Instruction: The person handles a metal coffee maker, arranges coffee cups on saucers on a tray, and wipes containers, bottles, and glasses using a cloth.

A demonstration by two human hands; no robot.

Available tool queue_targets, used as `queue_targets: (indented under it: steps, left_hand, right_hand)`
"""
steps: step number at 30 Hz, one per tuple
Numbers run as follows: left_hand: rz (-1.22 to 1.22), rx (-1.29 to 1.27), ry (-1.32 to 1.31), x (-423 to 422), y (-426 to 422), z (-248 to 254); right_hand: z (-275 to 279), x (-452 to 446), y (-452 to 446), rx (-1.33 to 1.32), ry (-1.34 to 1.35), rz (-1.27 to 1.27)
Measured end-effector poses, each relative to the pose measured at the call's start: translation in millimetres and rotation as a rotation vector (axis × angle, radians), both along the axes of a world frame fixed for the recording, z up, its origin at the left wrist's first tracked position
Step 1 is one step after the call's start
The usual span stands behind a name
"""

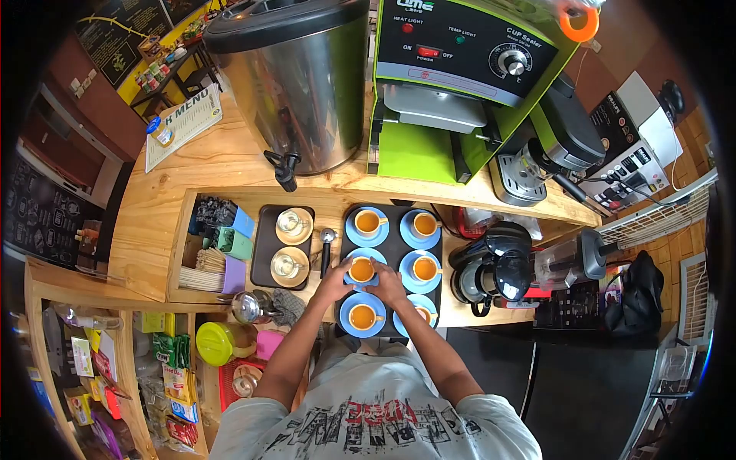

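Note:
Several cups of orange-brown drink on blue saucers stand in two columns on a dark tray (395,224). My left hand (334,282) and my right hand (387,284) close in from both sides on the middle cup (361,270) of the left column, fingers curled at its blue saucer (369,252). The front left cup (363,317) sits just below my hands. My right forearm partly covers the front right cup (422,313). Left of the tray lies a metal portafilter (327,239), and beyond it a smaller dark tray (264,230) bears two glass cups (288,265) on tan saucers.
A steel drink dispenser (284,100) with a black tap and a green cup sealer (468,69) stand at the back. A black coffee maker (498,264) and a blender (567,264) are on the right. Straws and a purple holder (233,274) sit left.

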State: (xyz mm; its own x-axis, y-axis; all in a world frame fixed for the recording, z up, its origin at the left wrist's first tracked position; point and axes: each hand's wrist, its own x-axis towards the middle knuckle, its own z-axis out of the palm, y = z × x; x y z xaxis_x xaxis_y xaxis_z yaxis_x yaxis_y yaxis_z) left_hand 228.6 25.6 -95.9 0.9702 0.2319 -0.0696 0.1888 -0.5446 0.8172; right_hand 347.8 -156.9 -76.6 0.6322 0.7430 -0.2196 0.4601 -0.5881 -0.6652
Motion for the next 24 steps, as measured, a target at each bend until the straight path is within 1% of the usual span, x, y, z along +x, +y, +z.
queue_targets:
  steps: [1, 7, 10, 14, 19, 23, 24]
  left_hand:
    - [0.020, 0.083, -0.021, 0.5, -3.1, -3.0]
    - [0.112, 0.020, 0.000, 2.5, -13.1, -6.4]
    - [0.085, 0.062, -0.052, 5.0, -13.1, 0.3]
    - [0.102, 0.022, -0.051, 9.6, -15.9, 5.8]
    - [0.066, 0.121, -0.027, 15.0, -15.5, 3.8]
    - [0.031, 0.144, -0.051, 11.6, -13.5, 4.7]
    - [0.069, 0.105, -0.071, 9.5, -13.5, 0.9]
  right_hand:
    - [0.1, -2.1, -0.4, -0.004, -0.015, -0.015]
    - [-8.4, -3.0, 2.8, 0.059, -0.054, -0.058]
    - [-7.3, -1.8, 0.6, 0.085, -0.062, -0.068]
    - [-2.2, 2.2, -0.8, 0.093, -0.053, -0.064]
    - [-5.7, 6.6, -1.1, 0.060, -0.059, -0.067]
    - [-8.7, 6.4, -2.3, 0.069, -0.076, -0.061]
    - [-6.1, 5.9, -3.2, 0.071, -0.061, -0.088]
